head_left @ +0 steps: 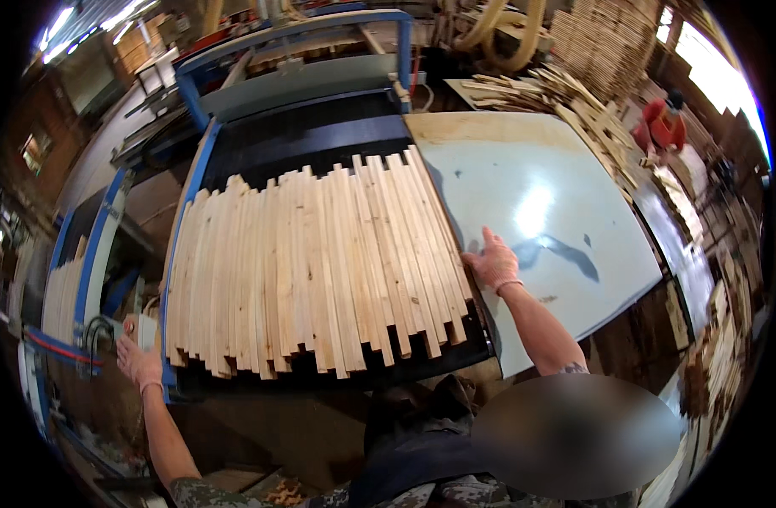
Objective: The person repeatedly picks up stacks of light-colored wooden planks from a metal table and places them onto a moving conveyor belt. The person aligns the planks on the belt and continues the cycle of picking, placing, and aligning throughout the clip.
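At eight o'clock our left hand (140, 364), fingers apart, is at a pale control box (148, 328) (touching its red button (129, 327) or not, we cannot tell). Wooden strips (312, 262) lie side by side on a black belt (307, 135) around nine — and at three our right hand (494, 262), fingers apart too, is at the left edge of a glossy sheet (591, 190).
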The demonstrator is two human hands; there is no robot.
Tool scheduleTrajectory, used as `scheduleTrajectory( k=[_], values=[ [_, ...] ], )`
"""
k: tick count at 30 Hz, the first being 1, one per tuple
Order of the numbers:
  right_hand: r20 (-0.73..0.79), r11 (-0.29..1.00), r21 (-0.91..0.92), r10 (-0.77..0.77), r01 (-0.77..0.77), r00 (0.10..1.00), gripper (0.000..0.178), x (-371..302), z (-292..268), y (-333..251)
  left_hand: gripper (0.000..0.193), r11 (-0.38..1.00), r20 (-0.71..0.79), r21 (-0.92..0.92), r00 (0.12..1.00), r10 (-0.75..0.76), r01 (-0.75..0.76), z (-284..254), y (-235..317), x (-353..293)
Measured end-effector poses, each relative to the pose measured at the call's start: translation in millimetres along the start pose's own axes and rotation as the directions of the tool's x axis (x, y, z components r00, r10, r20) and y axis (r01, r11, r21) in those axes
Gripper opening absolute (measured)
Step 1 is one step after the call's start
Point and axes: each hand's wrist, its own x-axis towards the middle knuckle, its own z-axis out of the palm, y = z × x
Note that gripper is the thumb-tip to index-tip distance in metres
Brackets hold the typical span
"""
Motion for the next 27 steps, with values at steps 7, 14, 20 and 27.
scheduleTrajectory(
  k=[7, 14, 20, 27],
  values=[
    [-0.027, 0.994, 0.105, 0.042, -0.039, 0.999, 0.088, -28, -3, -9, 0.071, 0.796, 0.128, -0.605, 0.989, 0.079, 0.014, -22, -11, -17],
    [-0.100, 0.907, 0.419, -0.002, 0.044, 0.995, 0.070, -63, -5, 42, 0.040, 0.025, 0.201, -0.777, 0.209, 0.957, 0.629, -222, 166, -231],
    [0.080, 0.491, 0.871, -0.140, -0.001, 0.987, 0.041, -193, -15, 88, 0.044, 0.551, 0.257, -0.533, -0.497, 0.829, 0.643, -211, 274, -425],
    [0.598, -0.234, 0.796, 0.156, -0.558, 0.787, 0.052, -446, -30, 275, 0.062, 0.330, 0.302, -0.943, -0.327, 0.896, 0.034, -216, 383, -597]
  ],
)
